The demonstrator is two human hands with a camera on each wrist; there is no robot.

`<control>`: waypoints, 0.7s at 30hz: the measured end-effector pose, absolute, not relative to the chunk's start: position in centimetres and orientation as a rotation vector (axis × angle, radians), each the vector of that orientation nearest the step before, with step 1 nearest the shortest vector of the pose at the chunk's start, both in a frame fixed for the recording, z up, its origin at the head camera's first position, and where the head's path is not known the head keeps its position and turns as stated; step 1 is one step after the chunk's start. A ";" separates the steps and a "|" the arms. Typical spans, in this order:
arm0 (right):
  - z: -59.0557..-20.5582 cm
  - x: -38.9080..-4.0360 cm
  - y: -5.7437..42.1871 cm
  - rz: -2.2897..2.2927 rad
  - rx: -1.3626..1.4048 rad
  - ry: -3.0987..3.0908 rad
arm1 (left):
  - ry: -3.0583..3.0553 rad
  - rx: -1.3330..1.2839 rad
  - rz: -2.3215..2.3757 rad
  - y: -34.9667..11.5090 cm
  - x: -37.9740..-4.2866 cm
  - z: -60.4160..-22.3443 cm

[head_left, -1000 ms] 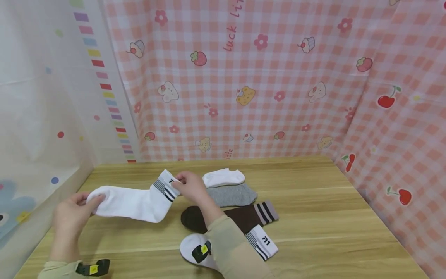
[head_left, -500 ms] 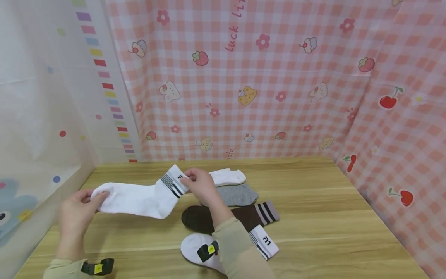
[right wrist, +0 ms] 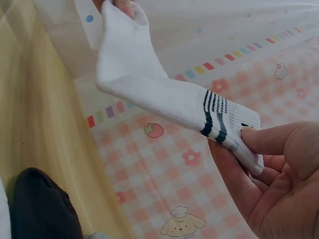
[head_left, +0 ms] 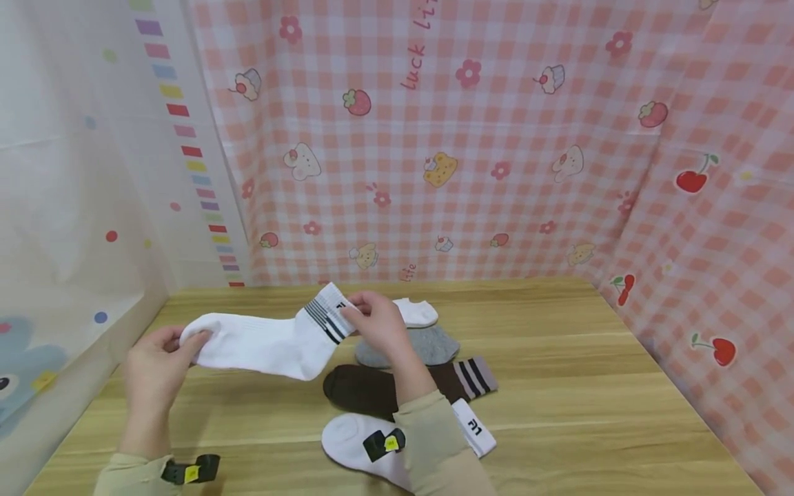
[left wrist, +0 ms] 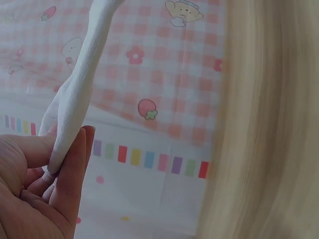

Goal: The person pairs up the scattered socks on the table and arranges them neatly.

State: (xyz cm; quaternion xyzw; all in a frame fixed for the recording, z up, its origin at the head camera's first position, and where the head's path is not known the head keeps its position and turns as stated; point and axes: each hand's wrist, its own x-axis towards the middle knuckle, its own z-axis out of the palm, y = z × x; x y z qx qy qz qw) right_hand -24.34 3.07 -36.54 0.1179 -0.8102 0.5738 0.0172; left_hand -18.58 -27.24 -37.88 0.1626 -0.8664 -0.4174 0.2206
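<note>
A white sock with black stripes on its cuff is stretched out above the table between both hands. My left hand pinches its toe end; in the left wrist view the toe lies between thumb and fingers. My right hand pinches the striped cuff, with the thumb on top, as the right wrist view shows on the sock. Below the right forearm lies a matching white sock, partly covered by the sleeve. A dark brown sock with a striped cuff lies behind it, also partly hidden.
Farther back on the wooden table lie a grey sock and a short white sock, both partly behind the right hand. A pink checked curtain hangs along the back, and a white curtain stands at the left.
Both hands have moved right and slightly up and away, carrying the white sock between them. The right hand now covers more of the short white sock. The socks on the table stay put.
</note>
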 end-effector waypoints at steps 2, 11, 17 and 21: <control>-36.3 -24.1 3.4 1.779 0.364 -2.520 | -2.370 0.436 -1.159 -26.9 -18.6 -37.7; -36.0 -23.3 4.9 1.771 0.413 -2.451 | -2.339 0.362 -1.153 -25.6 -18.4 -37.7; -36.0 -23.1 6.1 1.766 0.421 -2.419 | -2.332 0.324 -1.182 -24.5 -18.7 -37.9; -35.8 -22.9 6.8 1.776 0.418 -2.404 | -2.295 0.281 -1.206 -23.7 -18.9 -38.0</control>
